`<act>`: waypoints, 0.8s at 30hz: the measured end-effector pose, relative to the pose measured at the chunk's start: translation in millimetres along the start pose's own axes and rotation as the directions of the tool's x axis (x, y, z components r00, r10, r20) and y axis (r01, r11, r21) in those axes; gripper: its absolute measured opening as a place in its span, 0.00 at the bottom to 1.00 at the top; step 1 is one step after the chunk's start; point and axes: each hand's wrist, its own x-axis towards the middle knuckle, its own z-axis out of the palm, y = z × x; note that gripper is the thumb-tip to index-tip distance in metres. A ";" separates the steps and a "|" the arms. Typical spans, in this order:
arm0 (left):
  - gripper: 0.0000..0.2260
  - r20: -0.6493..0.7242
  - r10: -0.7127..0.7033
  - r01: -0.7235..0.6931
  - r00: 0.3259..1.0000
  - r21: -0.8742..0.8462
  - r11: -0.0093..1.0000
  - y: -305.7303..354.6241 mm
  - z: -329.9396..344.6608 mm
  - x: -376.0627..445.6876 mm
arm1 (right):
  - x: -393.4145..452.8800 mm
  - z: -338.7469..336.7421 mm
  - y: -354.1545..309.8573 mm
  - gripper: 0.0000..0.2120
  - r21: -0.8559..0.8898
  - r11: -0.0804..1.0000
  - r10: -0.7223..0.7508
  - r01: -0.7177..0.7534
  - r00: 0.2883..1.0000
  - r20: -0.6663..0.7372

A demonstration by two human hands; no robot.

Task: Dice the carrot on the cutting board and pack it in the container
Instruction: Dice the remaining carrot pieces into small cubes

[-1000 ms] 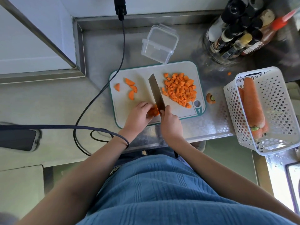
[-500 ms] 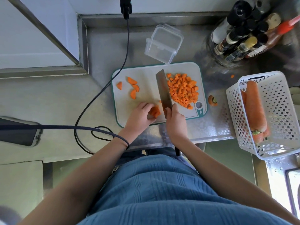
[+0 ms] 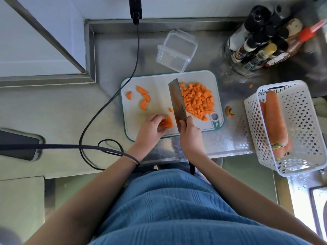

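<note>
A white cutting board [image 3: 159, 91] with a teal rim lies on the steel counter. My left hand [image 3: 150, 129] grips a carrot piece [image 3: 166, 123] at the board's near edge. My right hand [image 3: 190, 134] holds the cleaver [image 3: 177, 101] by its handle; the blade lies just right of that piece and beside a heap of diced carrot [image 3: 198, 100]. Several carrot slices [image 3: 144, 98] sit at the board's left side. An open clear plastic container [image 3: 177, 52] stands behind the board.
A white perforated basket [image 3: 300, 106] at the right holds whole carrots [image 3: 275, 121]. A carrot top [image 3: 229, 111] lies right of the board. Bottles [image 3: 261, 43] crowd the back right. A black cable [image 3: 113, 96] loops left of the board, and a phone [image 3: 17, 145] lies far left.
The cleaver has shifted right, away from the held carrot piece, up against the diced heap. My left hand still holds the piece.
</note>
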 end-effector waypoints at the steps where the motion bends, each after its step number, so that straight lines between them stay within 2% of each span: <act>1: 0.14 -0.005 -0.003 0.003 1.000 -0.004 1.000 0.1 -0.9 -1.2 | -1.5 0.7 -1.2 0.10 -0.013 1.000 -0.008 0.008 1.000 0.007; 11: 0.03 -0.016 -0.019 0.019 1.000 0.008 1.000 -0.3 0.0 1.8 | -6.4 12.8 -11.3 0.11 -0.054 0.998 -0.028 0.030 0.998 0.048; 17: 0.04 -0.024 -0.034 0.034 0.999 -0.012 0.999 0.8 2.0 4.5 | -2.8 16.8 -10.3 0.09 -0.090 0.996 -0.003 0.007 0.999 0.047; 24: 0.03 -0.009 -0.043 0.044 0.999 0.030 0.999 1.2 1.8 4.6 | 2.2 29.1 -9.3 0.04 -0.250 0.968 0.015 0.002 0.998 0.067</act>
